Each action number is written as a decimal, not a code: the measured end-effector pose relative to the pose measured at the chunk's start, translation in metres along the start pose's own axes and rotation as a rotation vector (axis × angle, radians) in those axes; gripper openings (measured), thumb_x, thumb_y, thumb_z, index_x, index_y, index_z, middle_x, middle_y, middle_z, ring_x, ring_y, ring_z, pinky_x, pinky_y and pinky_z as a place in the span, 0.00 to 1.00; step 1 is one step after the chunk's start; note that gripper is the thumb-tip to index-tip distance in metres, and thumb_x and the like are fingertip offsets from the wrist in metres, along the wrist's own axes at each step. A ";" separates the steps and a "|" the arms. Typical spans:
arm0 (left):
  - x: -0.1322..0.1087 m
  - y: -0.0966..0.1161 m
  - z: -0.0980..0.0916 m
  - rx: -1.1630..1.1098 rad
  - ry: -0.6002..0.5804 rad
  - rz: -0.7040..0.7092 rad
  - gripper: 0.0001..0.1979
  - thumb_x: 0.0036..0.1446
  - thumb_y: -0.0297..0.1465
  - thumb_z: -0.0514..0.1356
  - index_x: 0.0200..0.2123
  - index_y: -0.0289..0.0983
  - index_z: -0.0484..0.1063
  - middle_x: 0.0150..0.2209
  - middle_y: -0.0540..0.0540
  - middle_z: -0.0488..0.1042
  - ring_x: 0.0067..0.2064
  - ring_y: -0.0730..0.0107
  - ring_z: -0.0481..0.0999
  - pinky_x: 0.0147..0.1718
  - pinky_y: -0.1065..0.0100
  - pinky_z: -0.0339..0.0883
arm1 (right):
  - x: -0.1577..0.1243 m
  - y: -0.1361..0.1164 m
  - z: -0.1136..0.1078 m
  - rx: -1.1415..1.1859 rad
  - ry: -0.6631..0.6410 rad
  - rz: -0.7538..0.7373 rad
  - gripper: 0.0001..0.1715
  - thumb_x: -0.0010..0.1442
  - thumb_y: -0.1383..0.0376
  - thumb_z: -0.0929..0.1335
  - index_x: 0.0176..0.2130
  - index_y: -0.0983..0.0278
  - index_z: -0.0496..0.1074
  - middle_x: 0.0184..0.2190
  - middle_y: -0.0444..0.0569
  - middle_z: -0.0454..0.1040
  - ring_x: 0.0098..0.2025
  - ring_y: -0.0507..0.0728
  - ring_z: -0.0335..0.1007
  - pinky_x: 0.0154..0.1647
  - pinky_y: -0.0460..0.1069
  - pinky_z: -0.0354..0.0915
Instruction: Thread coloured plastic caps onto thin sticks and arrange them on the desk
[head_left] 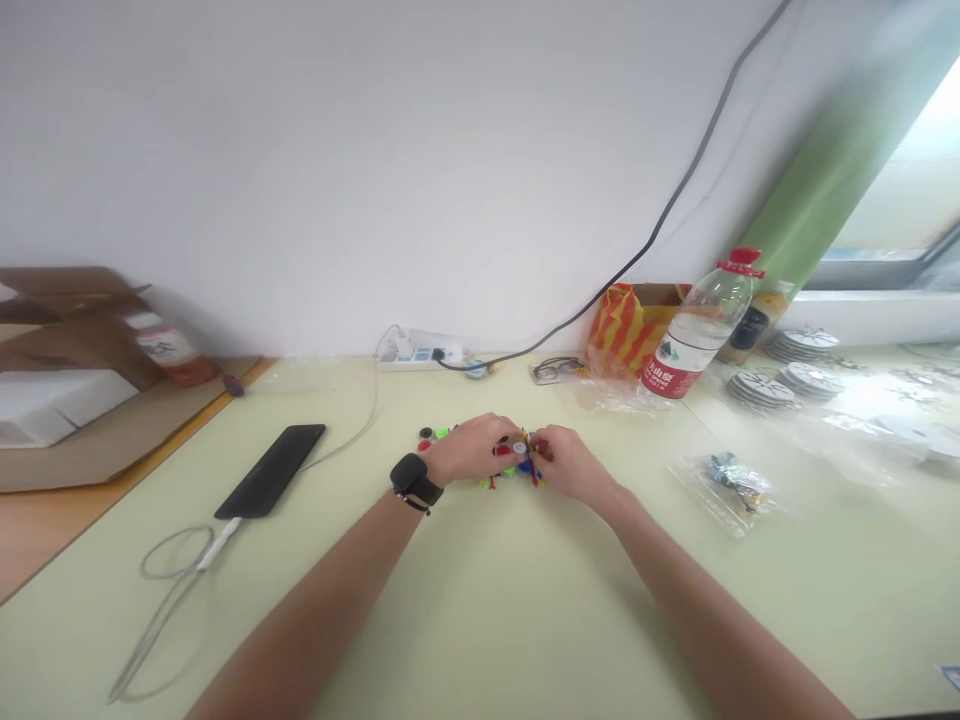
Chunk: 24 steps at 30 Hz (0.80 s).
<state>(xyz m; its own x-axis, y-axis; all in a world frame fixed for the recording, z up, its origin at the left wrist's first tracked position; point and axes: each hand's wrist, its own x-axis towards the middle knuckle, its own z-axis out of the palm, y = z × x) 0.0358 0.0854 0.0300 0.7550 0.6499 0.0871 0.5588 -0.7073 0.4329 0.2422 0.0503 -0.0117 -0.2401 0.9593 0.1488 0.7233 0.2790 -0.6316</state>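
Both my hands meet over a small cluster of coloured buttons on the pale green table. My left hand, with a black watch on its wrist, has its fingers curled down onto the cluster. My right hand pinches at the same spot, fingers pressed together on a small piece with red thread hanging from it. What exactly each hand grips is too small to name. A few loose buttons, black, green and red, lie just left of my left hand.
A black phone on a white cable lies at left. At the back stand a power strip, a water bottle with a red cap, an orange bag and stacked discs. A clear bag of small parts lies at right. Cardboard boxes stand far left.
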 end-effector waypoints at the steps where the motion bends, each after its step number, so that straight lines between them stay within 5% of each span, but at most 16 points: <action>1: 0.000 -0.001 0.001 0.001 0.008 -0.011 0.13 0.65 0.41 0.57 0.45 0.43 0.77 0.47 0.45 0.79 0.51 0.56 0.75 0.46 0.64 0.67 | 0.000 -0.001 0.001 0.001 0.003 -0.008 0.08 0.56 0.74 0.66 0.31 0.64 0.74 0.30 0.49 0.77 0.31 0.55 0.71 0.32 0.46 0.61; 14: -0.002 -0.017 -0.009 0.063 0.123 -0.087 0.18 0.69 0.36 0.50 0.55 0.41 0.74 0.56 0.44 0.77 0.58 0.57 0.73 0.57 0.60 0.66 | 0.000 -0.003 0.005 0.066 0.037 0.007 0.07 0.59 0.68 0.65 0.35 0.64 0.75 0.28 0.47 0.76 0.28 0.54 0.70 0.29 0.46 0.63; 20: -0.008 -0.030 -0.018 0.090 0.129 -0.139 0.21 0.71 0.38 0.47 0.53 0.40 0.75 0.55 0.44 0.77 0.57 0.56 0.74 0.58 0.57 0.66 | 0.001 0.011 -0.034 -0.060 0.174 0.090 0.08 0.61 0.63 0.66 0.36 0.63 0.75 0.31 0.49 0.79 0.32 0.56 0.74 0.36 0.49 0.66; 24: -0.008 -0.032 -0.016 0.093 0.096 -0.113 0.19 0.70 0.37 0.48 0.53 0.41 0.76 0.53 0.43 0.78 0.56 0.56 0.74 0.56 0.58 0.67 | -0.027 0.044 -0.076 -0.222 0.297 0.209 0.09 0.61 0.61 0.66 0.38 0.60 0.76 0.34 0.50 0.80 0.36 0.59 0.76 0.39 0.51 0.67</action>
<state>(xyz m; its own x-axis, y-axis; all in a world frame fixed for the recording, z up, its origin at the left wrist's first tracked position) 0.0062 0.1075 0.0298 0.6517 0.7474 0.1294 0.6713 -0.6477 0.3603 0.3294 0.0398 0.0141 0.0998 0.9582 0.2683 0.8662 0.0490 -0.4972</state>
